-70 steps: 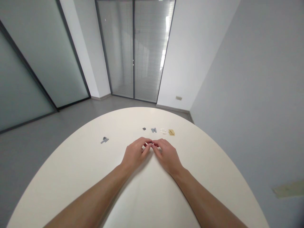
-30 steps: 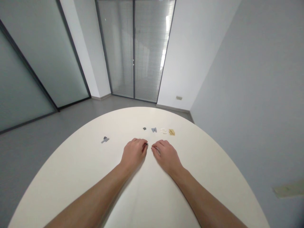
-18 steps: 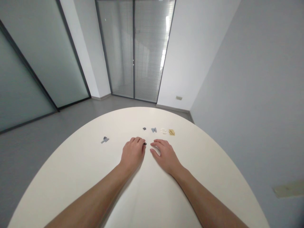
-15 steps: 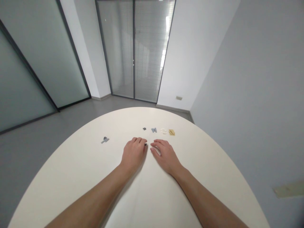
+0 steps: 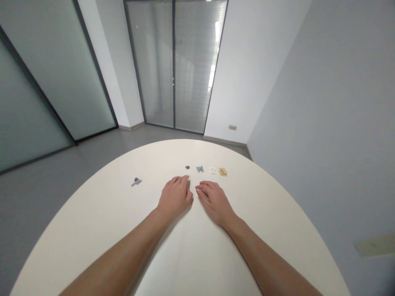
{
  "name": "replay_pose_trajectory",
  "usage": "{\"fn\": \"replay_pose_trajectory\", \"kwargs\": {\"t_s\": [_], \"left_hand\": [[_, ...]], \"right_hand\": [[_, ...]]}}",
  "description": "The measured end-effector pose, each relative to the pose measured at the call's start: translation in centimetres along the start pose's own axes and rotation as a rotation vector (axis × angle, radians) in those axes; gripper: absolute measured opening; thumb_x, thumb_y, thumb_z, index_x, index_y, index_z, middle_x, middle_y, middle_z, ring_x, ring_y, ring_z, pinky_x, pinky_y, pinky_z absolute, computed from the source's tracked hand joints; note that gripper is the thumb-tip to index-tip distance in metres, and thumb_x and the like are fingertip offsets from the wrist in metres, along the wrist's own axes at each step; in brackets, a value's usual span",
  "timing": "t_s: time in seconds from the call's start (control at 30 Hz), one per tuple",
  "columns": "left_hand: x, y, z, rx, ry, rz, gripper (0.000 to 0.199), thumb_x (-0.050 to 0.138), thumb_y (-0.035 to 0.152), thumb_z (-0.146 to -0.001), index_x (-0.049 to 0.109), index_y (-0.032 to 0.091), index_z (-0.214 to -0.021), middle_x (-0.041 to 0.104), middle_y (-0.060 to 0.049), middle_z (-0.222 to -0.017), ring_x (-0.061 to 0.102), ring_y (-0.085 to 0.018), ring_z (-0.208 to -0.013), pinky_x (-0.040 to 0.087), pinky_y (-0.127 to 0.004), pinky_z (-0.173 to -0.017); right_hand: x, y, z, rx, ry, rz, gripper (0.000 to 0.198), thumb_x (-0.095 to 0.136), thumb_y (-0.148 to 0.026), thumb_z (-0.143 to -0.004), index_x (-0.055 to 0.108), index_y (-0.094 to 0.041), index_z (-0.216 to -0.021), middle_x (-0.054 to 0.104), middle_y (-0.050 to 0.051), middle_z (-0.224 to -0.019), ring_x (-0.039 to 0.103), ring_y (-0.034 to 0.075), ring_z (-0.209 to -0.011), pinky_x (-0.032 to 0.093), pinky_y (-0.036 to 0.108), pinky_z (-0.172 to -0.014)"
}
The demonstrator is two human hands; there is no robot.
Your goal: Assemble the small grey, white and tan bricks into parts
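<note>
At the far left stand frosted panels (image 5: pixel 61 70), cut off by the top and side of the view, with grey floor (image 5: pixel 101 142) below. The table (image 5: pixel 95 209) shows its curved left, far and right edges; its near edge falls below the view. Toward its left edge lies a grey pile (image 5: pixel 136 183), a darker bit at its far side; whether the bits are joined or only touching is hard to tell. The left hand (image 5: pixel 175 196) is back up, fingers bent and thumb apart from the forefinger; its palm is hidden, so whether it holds anything cannot be told. Between the hands and the far edge runs a row: a dark piece (image 5: pixel 187 167), too small to make out, nearest the left hand; blue pieces (image 5: pixel 200 169), their count unclear; white pieces (image 5: pixel 212 169), faint against the pale top; and yellow pieces (image 5: pixel 223 172), apparently overlapping. Nearer than the white pieces is the right hand (image 5: pixel 216 203), curled, thumb and forefinger tips close together; whether anything is pinched there cannot be told. Both forearms are cut off at the bottom. Rightmost, a pale plate (image 5: pixel 375 246) on the wall (image 5: pixel 348 123) is blurred and cropped.
</note>
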State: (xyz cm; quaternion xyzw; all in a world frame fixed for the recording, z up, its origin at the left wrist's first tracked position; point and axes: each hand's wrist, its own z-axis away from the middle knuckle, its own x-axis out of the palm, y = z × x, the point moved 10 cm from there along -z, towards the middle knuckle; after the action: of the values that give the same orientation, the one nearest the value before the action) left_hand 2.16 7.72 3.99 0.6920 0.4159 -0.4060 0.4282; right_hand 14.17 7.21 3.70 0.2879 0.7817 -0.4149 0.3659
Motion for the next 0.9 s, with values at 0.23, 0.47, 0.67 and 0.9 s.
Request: {"fn": "replay_pose_trajectory", "kwargs": {"t_s": [0.23, 0.47, 0.67, 0.9], "left_hand": [[1.4, -2.2, -2.0, -0.075, -0.101, 0.020, 0.067, 0.047, 0.023, -0.084, 0.034, 0.006, -0.148, 0.052, -0.020, -0.145, 0.043, -0.031, -0.137, 0.035, -0.042, -0.111], [1.3, -2.9, -3.1, -0.078, -0.066, 0.046, 0.069, 0.046, 0.026, -0.084, 0.032, 0.005, -0.149, 0.048, -0.018, -0.149, 0.040, -0.029, -0.140, 0.030, -0.042, -0.115], [1.7, -3.1, -3.4, -0.075, -0.070, 0.087, 0.071, 0.046, 0.026, -0.084, 0.030, 0.004, -0.150, 0.049, -0.017, -0.149, 0.041, -0.029, -0.139, 0.029, -0.042, -0.116], [1.8, -3.0, -3.4, -0.061, -0.072, 0.086, 0.071, 0.045, 0.025, -0.085, 0.029, 0.004, -0.151, 0.047, -0.017, -0.150, 0.041, -0.030, -0.139, 0.029, -0.043, -0.116]], "right_hand": [[0.0, -0.1, 0.0, -0.015, -0.002, -0.007, 0.026, 0.048, -0.032, -0.101, 0.071, -0.022, -0.107, 0.068, 0.008, -0.117, 0.057, 0.021, -0.113, 0.042, 0.038, -0.100], [-0.1, -0.3, 0.0, -0.019, 0.000, -0.021, 0.025, 0.047, -0.031, -0.101, 0.070, -0.022, -0.106, 0.068, 0.007, -0.116, 0.057, 0.021, -0.111, 0.042, 0.038, -0.100], [0.0, -0.1, 0.1, -0.002, -0.008, -0.019, 0.026, 0.047, -0.032, -0.101, 0.070, -0.022, -0.106, 0.067, 0.007, -0.117, 0.056, 0.021, -0.113, 0.041, 0.039, -0.101], [0.0, -0.3, 0.1, -0.017, -0.005, -0.006, 0.026, 0.047, -0.031, -0.101, 0.070, -0.022, -0.108, 0.067, 0.007, -0.118, 0.056, 0.021, -0.114, 0.042, 0.039, -0.101]]}}
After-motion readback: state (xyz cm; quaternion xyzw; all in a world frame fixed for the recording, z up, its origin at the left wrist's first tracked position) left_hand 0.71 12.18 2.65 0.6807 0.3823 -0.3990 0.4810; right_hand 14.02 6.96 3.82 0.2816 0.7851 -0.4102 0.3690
